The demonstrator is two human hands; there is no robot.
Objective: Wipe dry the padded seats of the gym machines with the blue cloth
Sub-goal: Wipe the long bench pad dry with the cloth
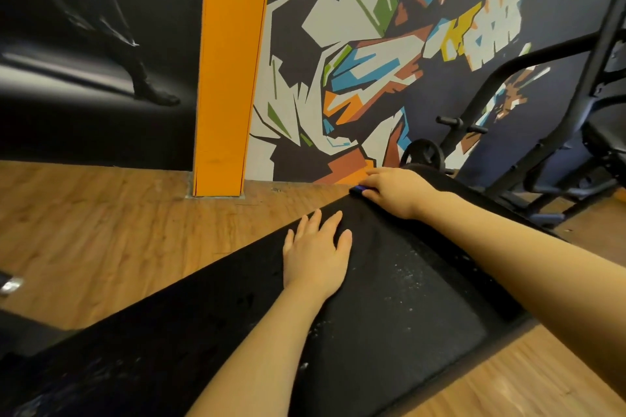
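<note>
The long black padded seat (389, 298) ran lengthwise from the near lower left away toward the upper right, its far narrow end pointing at the painted wall (355, 61). The left hand (316, 256) lay flat on the pad near its left edge, fingers straight and spread, holding nothing. The right hand (394, 191) rested at the far end of the seat, palm down over the blue cloth (357, 189); only a small blue corner showed beyond the fingers, so the cloth's shape and lie could not be made out, nor whether the fingers curled round it or merely pressed on it. Pale specks dotted the pad's middle. The seat's near end ran out of view at the bottom. Beside it stood an orange pillar (230, 78) on the wooden floor (101, 230), and a black machine frame (559, 129), partly cut off at the right.
</note>
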